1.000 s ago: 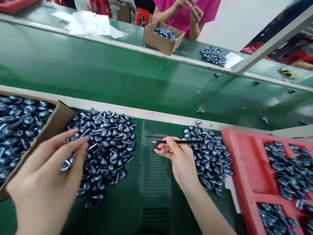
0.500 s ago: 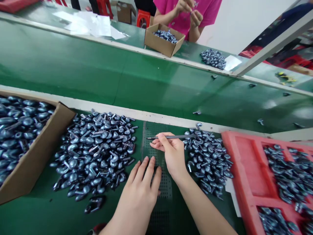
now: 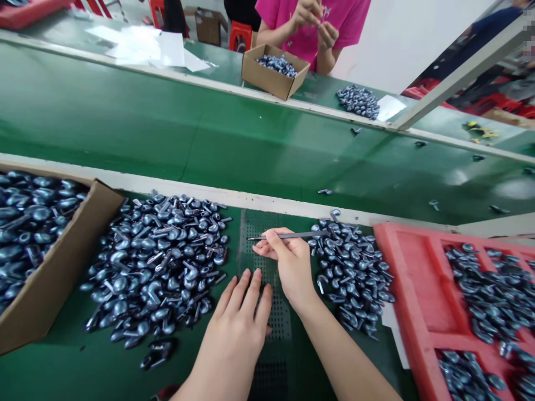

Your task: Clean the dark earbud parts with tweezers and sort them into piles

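Note:
My right hand (image 3: 291, 262) pinches a thin dark tool (image 3: 288, 236) that lies level, its tip pointing left over a perforated green plate (image 3: 254, 234). My left hand (image 3: 240, 328) rests flat on that plate with fingers stretched forward, holding nothing. A large heap of small shiny metal parts (image 3: 159, 262) lies just left of my left hand. A smaller heap of the same parts (image 3: 355, 273) lies right of my right hand.
A cardboard box (image 3: 50, 284) full of parts stands at the left. A red compartment tray (image 3: 422, 289) with parts sits at the right. Beyond a white rail runs a green conveyor belt (image 3: 209, 133). Across it, a person in pink (image 3: 313, 22) works by another box (image 3: 271, 72).
My left hand left the big heap and came to lie flat on the perforated plate beside my right wrist. My right hand with the tool shifted slightly left.

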{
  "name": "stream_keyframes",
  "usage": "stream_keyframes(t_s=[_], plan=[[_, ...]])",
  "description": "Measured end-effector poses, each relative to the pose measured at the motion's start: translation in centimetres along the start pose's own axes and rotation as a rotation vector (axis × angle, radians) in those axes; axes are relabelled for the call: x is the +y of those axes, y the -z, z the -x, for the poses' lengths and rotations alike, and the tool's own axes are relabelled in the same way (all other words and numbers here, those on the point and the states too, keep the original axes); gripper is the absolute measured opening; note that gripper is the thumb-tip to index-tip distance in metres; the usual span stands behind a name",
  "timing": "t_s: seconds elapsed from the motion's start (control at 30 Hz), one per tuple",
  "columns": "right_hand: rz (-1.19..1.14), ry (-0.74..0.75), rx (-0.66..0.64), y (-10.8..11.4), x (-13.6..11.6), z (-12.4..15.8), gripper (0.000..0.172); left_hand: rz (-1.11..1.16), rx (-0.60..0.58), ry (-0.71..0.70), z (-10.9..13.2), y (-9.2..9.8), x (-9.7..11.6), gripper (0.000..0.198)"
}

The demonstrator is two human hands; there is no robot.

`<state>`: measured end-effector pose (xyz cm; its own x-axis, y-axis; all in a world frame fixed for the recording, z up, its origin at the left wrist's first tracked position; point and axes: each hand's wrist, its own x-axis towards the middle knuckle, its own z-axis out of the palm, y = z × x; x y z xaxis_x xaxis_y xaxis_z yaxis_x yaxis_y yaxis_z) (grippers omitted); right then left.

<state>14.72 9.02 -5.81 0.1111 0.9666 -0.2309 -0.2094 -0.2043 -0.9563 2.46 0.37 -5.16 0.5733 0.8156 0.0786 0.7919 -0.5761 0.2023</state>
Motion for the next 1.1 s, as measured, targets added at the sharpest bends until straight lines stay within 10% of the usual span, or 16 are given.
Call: stream_keyframes(t_s=[1.1], plan=[[0.11,0.037,-0.04,0.32,0.14,-0.58,0.016,-0.05,0.013,-0.002,0.22,-0.68,-0.17,0.048]])
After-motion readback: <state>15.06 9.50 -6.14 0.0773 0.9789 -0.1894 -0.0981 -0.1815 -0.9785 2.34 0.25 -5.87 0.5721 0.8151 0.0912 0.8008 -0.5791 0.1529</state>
